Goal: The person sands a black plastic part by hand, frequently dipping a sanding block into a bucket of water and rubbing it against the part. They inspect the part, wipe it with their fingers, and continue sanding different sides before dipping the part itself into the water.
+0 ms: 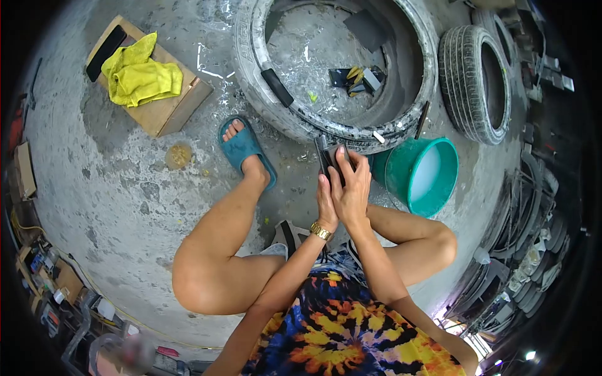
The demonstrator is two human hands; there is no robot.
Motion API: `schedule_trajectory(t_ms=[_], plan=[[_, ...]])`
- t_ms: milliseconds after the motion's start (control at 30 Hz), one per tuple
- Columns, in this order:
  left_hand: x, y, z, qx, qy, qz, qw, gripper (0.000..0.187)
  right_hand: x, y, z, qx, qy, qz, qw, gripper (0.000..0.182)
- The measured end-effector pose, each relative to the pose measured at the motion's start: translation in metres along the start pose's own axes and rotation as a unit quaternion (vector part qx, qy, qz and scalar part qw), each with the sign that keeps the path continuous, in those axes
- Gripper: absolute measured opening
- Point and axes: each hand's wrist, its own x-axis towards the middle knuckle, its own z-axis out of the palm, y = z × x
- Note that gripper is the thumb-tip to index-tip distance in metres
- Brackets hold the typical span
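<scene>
Between my two hands is a narrow black piece (322, 149) with a glossy edge, its upper end pointing at the big tire (251, 75). My left hand (325, 205), a gold watch at the wrist, closes round it from the left and below. The fingers of my right hand (353, 193) bend over its right side and press a dark flat patch; I cannot tell whether that patch is a separate pad. Near the right hand stands a green bucket (395, 172) of cloudy liquid. Another black strip (276, 88) lies on the tire's rim.
A yellow cloth (141, 72) and a black phone (106, 51) lie on a cardboard box (182, 113) at upper left. Dark scraps (367, 80) sit inside the big tire. A second tire (461, 84) stands to the right. Car parts (533, 238) line the right edge.
</scene>
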Motion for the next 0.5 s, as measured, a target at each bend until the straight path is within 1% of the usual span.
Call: schedule_trajectory(t_ms=[67,133,200,267,333,400,467,500], plan=[[-0.006,0.003,0.008,0.011,0.029,0.009,0.999,0.071,0.014,-0.002,0.003,-0.013,0.011,0.003,1.000,0.047],[-0.012,-0.001,0.005,0.023,0.025,-0.006,0.999,0.072,0.034,-0.007,0.009,-0.012,0.022,0.004,1.000,0.046],[-0.004,0.004,0.002,0.053,0.009,-0.013,0.998,0.074,0.017,-0.001,0.008,0.012,0.036,-0.013,0.999,0.047],[-0.003,0.006,0.002,0.040,0.002,-0.004,0.999,0.074,-0.008,0.003,0.000,0.010,0.006,0.008,1.000,0.047],[-0.005,0.007,0.005,0.022,0.005,0.008,1.000,0.074,0.004,-0.002,0.001,0.008,-0.006,0.021,1.000,0.047],[-0.011,0.006,0.006,0.031,0.024,-0.013,0.999,0.071,0.026,-0.005,0.009,0.002,0.033,0.003,0.999,0.049],[-0.007,0.009,0.005,0.047,0.027,-0.007,0.999,0.071,0.020,-0.004,0.008,-0.002,0.033,0.006,0.999,0.048],[-0.009,0.015,0.005,0.057,0.018,-0.012,0.998,0.071,0.004,0.000,0.005,0.012,0.018,0.012,1.000,0.046]])
